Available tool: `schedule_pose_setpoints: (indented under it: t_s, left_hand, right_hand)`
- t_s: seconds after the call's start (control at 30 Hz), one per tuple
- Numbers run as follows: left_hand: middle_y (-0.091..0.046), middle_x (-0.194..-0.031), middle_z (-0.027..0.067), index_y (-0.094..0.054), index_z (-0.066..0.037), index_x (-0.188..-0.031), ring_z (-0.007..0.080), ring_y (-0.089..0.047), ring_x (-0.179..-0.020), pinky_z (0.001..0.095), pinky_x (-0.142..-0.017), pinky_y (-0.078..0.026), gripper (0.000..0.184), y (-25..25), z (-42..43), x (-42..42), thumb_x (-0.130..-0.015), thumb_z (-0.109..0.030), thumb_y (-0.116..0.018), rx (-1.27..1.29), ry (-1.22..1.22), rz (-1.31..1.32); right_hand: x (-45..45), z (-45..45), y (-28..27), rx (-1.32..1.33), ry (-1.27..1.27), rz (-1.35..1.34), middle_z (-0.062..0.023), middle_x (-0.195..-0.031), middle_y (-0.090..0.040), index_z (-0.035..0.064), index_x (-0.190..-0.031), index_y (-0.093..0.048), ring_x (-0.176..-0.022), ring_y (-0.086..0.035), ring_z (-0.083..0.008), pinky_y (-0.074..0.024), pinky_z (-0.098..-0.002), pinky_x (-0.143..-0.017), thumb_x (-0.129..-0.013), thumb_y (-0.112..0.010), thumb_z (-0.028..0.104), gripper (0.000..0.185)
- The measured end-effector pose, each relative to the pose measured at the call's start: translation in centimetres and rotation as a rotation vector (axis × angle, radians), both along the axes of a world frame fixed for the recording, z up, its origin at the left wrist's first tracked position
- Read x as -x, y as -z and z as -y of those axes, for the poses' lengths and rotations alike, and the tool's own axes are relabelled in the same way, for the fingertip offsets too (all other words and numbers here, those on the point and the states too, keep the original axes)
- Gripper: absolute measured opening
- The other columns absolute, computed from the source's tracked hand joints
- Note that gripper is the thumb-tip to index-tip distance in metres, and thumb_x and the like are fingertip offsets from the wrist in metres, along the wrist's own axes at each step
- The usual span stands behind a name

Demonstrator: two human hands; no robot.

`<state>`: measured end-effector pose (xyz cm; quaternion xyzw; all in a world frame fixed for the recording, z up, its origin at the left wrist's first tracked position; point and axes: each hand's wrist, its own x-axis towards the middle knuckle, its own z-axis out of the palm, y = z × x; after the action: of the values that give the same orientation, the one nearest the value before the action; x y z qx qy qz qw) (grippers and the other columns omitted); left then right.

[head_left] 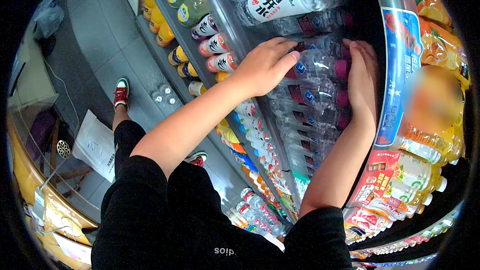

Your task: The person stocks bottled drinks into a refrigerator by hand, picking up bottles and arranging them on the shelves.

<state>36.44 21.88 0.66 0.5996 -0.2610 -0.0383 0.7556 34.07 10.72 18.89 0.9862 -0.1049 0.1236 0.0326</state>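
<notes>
Clear plastic water bottles with purple caps and dark labels (312, 90) stand in a row on the fridge shelf. My left hand (270, 65) is at the base side of one clear water bottle (325, 45), its fingers curled against it and the thumb across the neighbouring bottle. On the cap side, my right hand (362, 72) is cupped round the same bottle's top, with fingertips bent inward. The right palm lies close beside the purple caps (342, 69). Just beyond both hands are larger white-labelled water bottles (292, 0).
A blue price strip (397, 77) runs along the shelf edge right of my right hand. Orange and yellow drinks (435, 45) fill the shelf beyond it. Lower shelves hold pink-and-white cans (215, 45). Small bottles (164, 95) stand on the tiled floor (100, 35).
</notes>
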Motion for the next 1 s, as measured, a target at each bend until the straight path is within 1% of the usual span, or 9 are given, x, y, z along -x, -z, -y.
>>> schedule_pose_setpoints:
  t_s: [0.37, 0.57, 0.73, 0.77, 0.8, 0.87, 0.9, 0.93, 1.0]
  left_hand:
    - [-0.058, -0.111, 0.0248, -0.058, 0.007, -0.109, 0.039, -0.053, -0.107, 0.0408, -0.094, -0.039, 0.048, -0.2, 0.2, -0.2, -0.093, -0.033, -0.039, 0.048, 0.08, -0.009]
    - [-0.058, -0.11, 0.0262, -0.059, 0.008, -0.104, 0.0396, -0.052, -0.106, 0.041, -0.094, -0.039, 0.047, 0.2, 0.4, -0.6, -0.093, -0.032, -0.037, 0.081, 0.051, 0.02]
    - [-0.056, -0.115, 0.0279, -0.055, 0.007, -0.112, 0.0416, -0.051, -0.108, 0.0406, -0.094, -0.039, 0.048, 0.2, 1.3, -3.4, -0.094, -0.033, -0.035, 0.079, 0.065, -0.075]
    - [-0.052, -0.122, 0.0276, -0.049, 0.005, -0.12, 0.0401, -0.047, -0.115, 0.0383, -0.098, -0.035, 0.051, 0.4, 1.8, -4.2, -0.095, -0.036, -0.034, 0.112, 0.081, 0.006]
    - [-0.052, -0.122, 0.0276, -0.049, 0.005, -0.12, 0.0401, -0.047, -0.115, 0.0383, -0.098, -0.035, 0.051, 0.4, 2.4, -4.5, -0.095, -0.036, -0.034, 0.115, 0.082, 0.007]
    - [-0.046, -0.13, 0.0259, -0.045, 0.004, -0.126, 0.0372, -0.04, -0.124, 0.0353, -0.104, -0.029, 0.054, 0.2, 3.8, -5.1, -0.096, -0.04, -0.031, 0.167, 0.185, -0.28]
    - [-0.041, -0.136, 0.0235, -0.044, 0.002, -0.128, 0.0347, -0.035, -0.129, 0.0334, -0.107, -0.024, 0.057, 0.5, 4.1, -5.4, -0.097, -0.042, -0.027, 0.046, 0.11, -0.12]
    - [-0.041, -0.136, 0.0235, -0.044, 0.002, -0.128, 0.0347, -0.035, -0.129, 0.0334, -0.107, -0.024, 0.057, 0.6, 4.5, -5.4, -0.097, -0.042, -0.027, 0.049, 0.109, -0.119]
    - [-0.041, -0.137, 0.0224, -0.045, 0.002, -0.127, 0.0341, -0.035, -0.129, 0.0337, -0.106, -0.025, 0.058, -0.1, 4.7, -5.4, -0.096, -0.044, -0.026, 0.083, 0.123, -0.247]
  right_hand:
    - [0.9, 0.0, -0.2, -0.111, 0.069, -0.003, -0.0184, -0.1, -0.062, -0.0022, -0.097, -0.062, -0.098, -0.056, -0.0354, -0.0407, -0.0362, -0.088, -0.089, -0.049, 0.032, 0.037]
    - [0.8, -0.8, -0.4, -0.099, 0.14, -0.041, -0.0172, -0.106, -0.061, 0.0006, -0.105, -0.062, -0.105, -0.055, -0.0345, -0.039, -0.0368, -0.094, -0.09, -0.049, 0.032, 0.037]
    - [-0.5, 1.0, 0.4, -0.029, -0.055, 0.148, -0.0158, -0.115, -0.06, 0.0067, -0.116, -0.061, -0.114, -0.051, -0.0336, -0.0362, -0.0381, -0.099, -0.089, -0.052, 0.032, 0.038]
    - [-1.0, 0.9, 0.2, -0.027, -0.056, 0.148, -0.0158, -0.115, -0.06, 0.0067, -0.116, -0.061, -0.114, -0.051, -0.0336, -0.0362, -0.0381, -0.099, -0.089, -0.052, 0.032, 0.038]
    - [-1.6, 0.6, -0.1, 0.096, -0.1, 0.169, -0.0163, -0.116, -0.06, 0.0075, -0.116, -0.061, -0.114, -0.051, -0.0342, -0.0362, -0.039, -0.099, -0.088, -0.053, 0.031, 0.038]
    - [-2.5, 0.3, -0.6, 0.224, -0.143, 0.193, -0.0167, -0.117, -0.059, 0.0083, -0.116, -0.061, -0.114, -0.05, -0.0349, -0.0362, -0.0399, -0.099, -0.088, -0.054, 0.031, 0.037]
    - [-2.9, 0.2, -0.7, 0.277, -0.064, 0.111, -0.0155, -0.128, -0.052, 0.0116, -0.124, -0.055, -0.123, -0.043, -0.0322, -0.0289, -0.0377, -0.105, -0.09, -0.048, 0.034, 0.042]
    - [-3.4, 0.3, -0.8, 0.328, 0.014, 0.03, -0.0142, -0.139, -0.044, 0.0149, -0.132, -0.049, -0.133, -0.035, -0.0295, -0.0215, -0.0356, -0.111, -0.092, -0.043, 0.037, 0.046]
    - [-5.0, 1.4, -1.0, 0.368, 0.019, -0.031, -0.0142, -0.14, -0.043, 0.0126, -0.133, -0.049, -0.133, -0.034, -0.0295, -0.0207, -0.0345, -0.111, -0.092, -0.042, 0.036, 0.048]
